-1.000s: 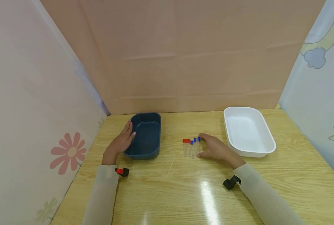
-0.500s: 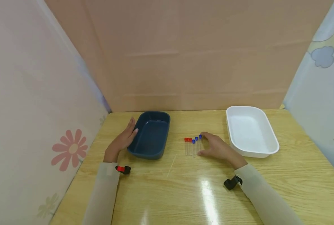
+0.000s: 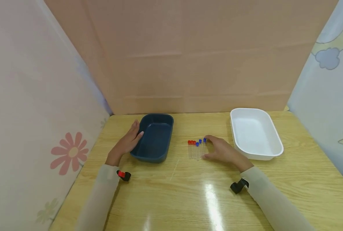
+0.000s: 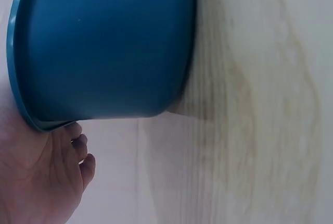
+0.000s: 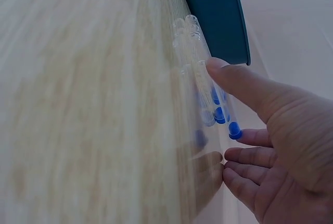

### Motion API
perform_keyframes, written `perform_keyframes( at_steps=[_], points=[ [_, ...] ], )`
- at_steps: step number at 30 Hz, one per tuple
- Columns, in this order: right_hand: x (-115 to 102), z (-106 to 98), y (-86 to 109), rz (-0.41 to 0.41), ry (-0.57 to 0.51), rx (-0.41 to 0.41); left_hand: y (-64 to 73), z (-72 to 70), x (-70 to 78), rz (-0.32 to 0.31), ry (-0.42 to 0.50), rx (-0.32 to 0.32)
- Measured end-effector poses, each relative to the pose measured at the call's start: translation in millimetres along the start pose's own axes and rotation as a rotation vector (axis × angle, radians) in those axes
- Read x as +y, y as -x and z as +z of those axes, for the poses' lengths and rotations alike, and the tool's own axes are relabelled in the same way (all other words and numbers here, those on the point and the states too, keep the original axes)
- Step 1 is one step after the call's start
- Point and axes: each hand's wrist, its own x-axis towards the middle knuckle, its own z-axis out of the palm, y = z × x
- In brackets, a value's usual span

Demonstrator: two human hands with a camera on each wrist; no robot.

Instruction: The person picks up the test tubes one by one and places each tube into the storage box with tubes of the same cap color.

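My left hand (image 3: pixel 128 141) lies along the left side of a dark blue plastic bin (image 3: pixel 151 157), fingers straight. In the left wrist view, the hand shows beneath the bin's rim. Several clear test tubes (image 3: pixel 193 152) lie side by side on the table, some with red caps (image 3: pixel 191 142) and others with blue caps (image 3: pixel 197 144). My right hand (image 3: pixel 221 150) spans the rightmost blue-capped tube, with the index finger by its cap and the thumb by its bottom end. In the right wrist view, the hand's other fingers (image 5: pixel 244 172) are spread loosely near the tabletop.
A white plastic bin (image 3: pixel 255 157) stands at the back right of the wooden table (image 3: pixel 165 199). Brown paper (image 3: pixel 183 64) covers the back wall close behind both bins. A patterned side panel (image 3: pixel 70 150) borders the table on the left.
The dark blue bin has shifted right and turned slightly clockwise, with my left hand following against its side. My right hand and the test tubes stay nearly where they were.
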Motion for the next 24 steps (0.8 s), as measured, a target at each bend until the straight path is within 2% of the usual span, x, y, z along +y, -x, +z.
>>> perform_keyframes(
  at_steps=[6,11,14,18,24],
  points=[
    [4.4,-4.2,0.0,0.008,-0.008,0.007,-6.4,9.8,5.6,0.006,0.031,-0.008],
    [8.1,-6.7,1.1,0.011,-0.002,-0.006,-6.7,15.9,13.8,0.046,0.013,0.016],
    [9.9,-7.4,0.6,0.004,-0.001,-0.008,-8.6,15.6,17.0,0.059,-0.005,-0.002],
    [11.5,-6.4,-1.2,0.002,-0.004,-0.010,-8.5,16.6,18.0,0.055,-0.006,-0.015],
    [11.3,-5.9,-2.7,-0.007,-0.003,0.000,-7.6,21.2,15.3,0.054,0.010,0.002]
  ],
)
